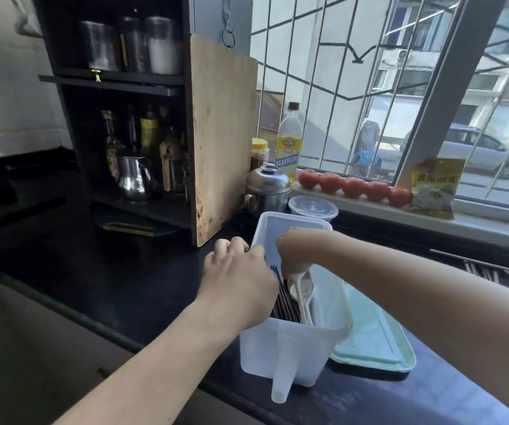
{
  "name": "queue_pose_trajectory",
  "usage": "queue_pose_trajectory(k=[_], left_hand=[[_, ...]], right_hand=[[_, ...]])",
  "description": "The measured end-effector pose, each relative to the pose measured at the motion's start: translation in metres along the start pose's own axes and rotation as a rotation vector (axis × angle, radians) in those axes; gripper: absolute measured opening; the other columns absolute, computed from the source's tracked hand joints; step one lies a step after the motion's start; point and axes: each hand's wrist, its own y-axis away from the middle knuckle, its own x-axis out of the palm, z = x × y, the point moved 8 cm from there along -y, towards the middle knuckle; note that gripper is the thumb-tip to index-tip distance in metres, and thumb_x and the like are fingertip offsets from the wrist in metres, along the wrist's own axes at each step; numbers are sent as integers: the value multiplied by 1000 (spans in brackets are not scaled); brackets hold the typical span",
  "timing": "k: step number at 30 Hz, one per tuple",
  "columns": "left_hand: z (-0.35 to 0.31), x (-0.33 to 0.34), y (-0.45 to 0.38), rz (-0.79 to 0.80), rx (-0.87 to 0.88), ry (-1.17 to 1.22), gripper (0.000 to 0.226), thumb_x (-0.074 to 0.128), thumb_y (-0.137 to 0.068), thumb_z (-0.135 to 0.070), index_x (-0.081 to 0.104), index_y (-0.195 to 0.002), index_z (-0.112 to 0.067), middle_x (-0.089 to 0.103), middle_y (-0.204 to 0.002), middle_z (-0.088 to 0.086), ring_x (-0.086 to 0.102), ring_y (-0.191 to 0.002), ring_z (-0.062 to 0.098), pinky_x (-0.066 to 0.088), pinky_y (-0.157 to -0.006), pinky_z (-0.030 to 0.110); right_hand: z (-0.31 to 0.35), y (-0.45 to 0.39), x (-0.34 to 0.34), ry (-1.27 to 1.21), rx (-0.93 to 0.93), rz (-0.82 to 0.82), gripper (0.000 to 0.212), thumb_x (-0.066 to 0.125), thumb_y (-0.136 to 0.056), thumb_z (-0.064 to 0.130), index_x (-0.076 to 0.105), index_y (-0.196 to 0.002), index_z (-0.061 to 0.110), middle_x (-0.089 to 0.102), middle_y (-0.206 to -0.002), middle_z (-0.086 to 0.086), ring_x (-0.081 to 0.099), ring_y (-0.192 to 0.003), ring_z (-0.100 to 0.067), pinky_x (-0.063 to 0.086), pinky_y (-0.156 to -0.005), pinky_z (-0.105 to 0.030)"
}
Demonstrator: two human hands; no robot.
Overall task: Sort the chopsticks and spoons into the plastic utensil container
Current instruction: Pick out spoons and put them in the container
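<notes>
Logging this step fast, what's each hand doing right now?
Left hand: fingers curled round the dark chopsticks in the container.
Right hand: gripping the spoons' handles.

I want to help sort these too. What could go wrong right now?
The container sits near the counter edge with its spout over it; a push from the left hand might slide it off. The right hand grips spoons right beside the chopsticks, so they might get mixed.
</notes>
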Motion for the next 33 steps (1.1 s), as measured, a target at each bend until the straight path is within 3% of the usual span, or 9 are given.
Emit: queue_pose_trajectory(k=[2, 5, 9, 12, 16, 20, 26, 29, 33], left_hand=[[-1, 1, -1, 16, -2, -8, 36, 38, -97, -38, 55, -126, -27, 47, -132, 0, 34, -128, 26, 30, -105, 41], [-1, 2, 0, 32, -8, -23, 37, 37, -97, -40, 56, -125, -26, 48, -131, 1, 34, -127, 27, 30, -104, 41], [0, 1, 1, 29, -20, -27, 39, 36, -97, -43, 58, -125, -26, 50, -133, 2, 36, -127, 28, 32, -104, 41], [1, 1, 1, 22, -20, -47, 40, 37, -98, -42, 58, -127, -26, 51, -135, 2, 37, -129, 29, 33, -106, 42], [-2, -6, 2, -54, 8, -41, 35, 39, -97, -31, 59, -125, -26, 53, -133, 1, 40, -127, 27, 34, -103, 39], [-7, -31, 11, -217, 40, -21, 35, 45, -95, -19, 64, -123, -24, 51, -135, -1, 39, -126, 26, 34, -101, 40], [-75, -68, 33, -415, 277, 396, 29, 49, -97, -6, 72, -106, -19, 67, -107, -7, 57, -105, 14, 40, -86, 23], [-144, -49, 45, -311, 340, 714, 27, 48, -93, -18, 70, -93, -33, 70, -89, -23, 63, -84, -3, 42, -70, 7], [-232, 52, 59, 13, 405, 715, 26, 52, -93, -14, 72, -91, -31, 72, -84, -17, 63, -75, 1, 42, -63, 10]], right_hand=[[-2, 3, 11, 99, 14, 122, 35, 62, -93, 33, 47, -66, 18, 46, -72, 1, 42, -62, -17, 38, -66, -30], [12, 7, 30, 200, -50, 214, 29, 63, -93, 36, 55, -71, 19, 48, -71, 2, 44, -61, -15, 33, -54, -27], [19, 13, 33, 187, -84, 187, 35, 64, -93, 38, 52, -68, 17, 50, -72, 1, 51, -79, -24, 38, -78, -30], [10, 25, 22, 93, -33, 165, 35, 57, -96, 45, 61, -79, 14, 57, -79, 0, 50, -86, -24, 35, -79, -29], [-2, 42, -8, -14, -53, -23, 30, 61, -98, 39, 60, -92, 9, 56, -77, -1, 52, -86, -27, 40, -72, -33], [0, 66, -16, -116, -156, -52, 23, 57, -99, 20, 68, -117, 10, 68, -117, -10, 57, -94, -28, 41, -76, -30], [-83, 139, -22, -515, 21, -669, 21, 55, -91, 10, 74, -94, 17, 72, -94, -2, 66, -88, -26, 53, -75, -35], [-145, 189, 38, -913, 274, -895, 18, 57, -89, 16, 75, -89, 18, 73, -88, 1, 64, -85, -21, 50, -77, -34], [-169, 235, 170, -1010, 482, -792, 16, 57, -89, 14, 71, -82, 18, 69, -85, 1, 62, -86, -21, 45, -74, -33]])
